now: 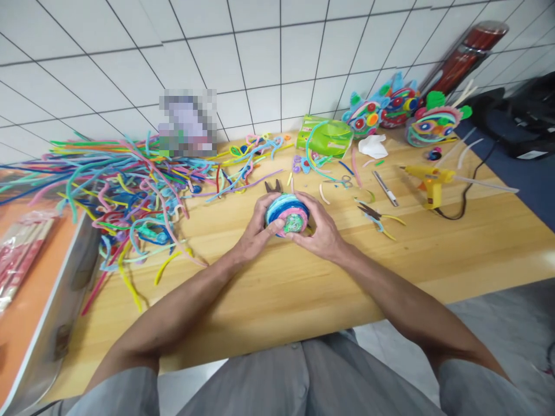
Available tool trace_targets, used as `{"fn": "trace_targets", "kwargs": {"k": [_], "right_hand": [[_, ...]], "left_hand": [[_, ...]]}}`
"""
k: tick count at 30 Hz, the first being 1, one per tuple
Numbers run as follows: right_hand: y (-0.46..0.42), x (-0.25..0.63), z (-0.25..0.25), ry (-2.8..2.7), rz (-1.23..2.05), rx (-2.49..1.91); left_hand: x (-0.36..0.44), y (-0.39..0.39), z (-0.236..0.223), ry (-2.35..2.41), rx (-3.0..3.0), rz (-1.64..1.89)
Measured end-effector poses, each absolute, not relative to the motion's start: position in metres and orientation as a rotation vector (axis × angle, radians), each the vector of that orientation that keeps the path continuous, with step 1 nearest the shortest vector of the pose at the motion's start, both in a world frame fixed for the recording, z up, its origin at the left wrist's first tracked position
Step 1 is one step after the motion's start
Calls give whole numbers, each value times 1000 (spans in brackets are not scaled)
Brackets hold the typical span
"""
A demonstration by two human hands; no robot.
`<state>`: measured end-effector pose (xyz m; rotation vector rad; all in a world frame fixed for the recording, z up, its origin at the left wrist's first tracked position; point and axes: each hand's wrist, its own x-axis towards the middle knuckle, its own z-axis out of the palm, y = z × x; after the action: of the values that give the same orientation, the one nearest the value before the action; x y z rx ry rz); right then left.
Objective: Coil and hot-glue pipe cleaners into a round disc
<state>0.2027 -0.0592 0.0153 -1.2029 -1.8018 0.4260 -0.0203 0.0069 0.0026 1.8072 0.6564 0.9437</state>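
Note:
Between my two hands is a round craft piece (288, 215) wound with pipe cleaners in light blue, dark blue and pink, with a green patch at its near end. My left hand (260, 225) grips its left side, the thumb lying across the pink ring. On the other side my right hand (319, 228) is wrapped round it, thumb at the lower edge. Dark plier jaws (273, 186) show just behind the piece; the rest of that tool is hidden.
Loose pipe cleaners (130, 190) heap at the left. Rightward lie pliers (377, 216), a utility knife (385, 188), scissors (344, 181) and a corded yellow glue gun (433, 182). Along the wall stand a green packet (325, 137), several decorated figures (436, 121) and a red flask (468, 58).

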Motion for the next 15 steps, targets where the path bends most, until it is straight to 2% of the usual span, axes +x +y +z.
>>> {"fn": "trace_targets", "kwargs": {"k": [15], "right_hand": [[-60, 199, 13, -1846, 384, -1177]], "left_hand": [[-19, 4, 1, 644, 1819, 1015]]}}
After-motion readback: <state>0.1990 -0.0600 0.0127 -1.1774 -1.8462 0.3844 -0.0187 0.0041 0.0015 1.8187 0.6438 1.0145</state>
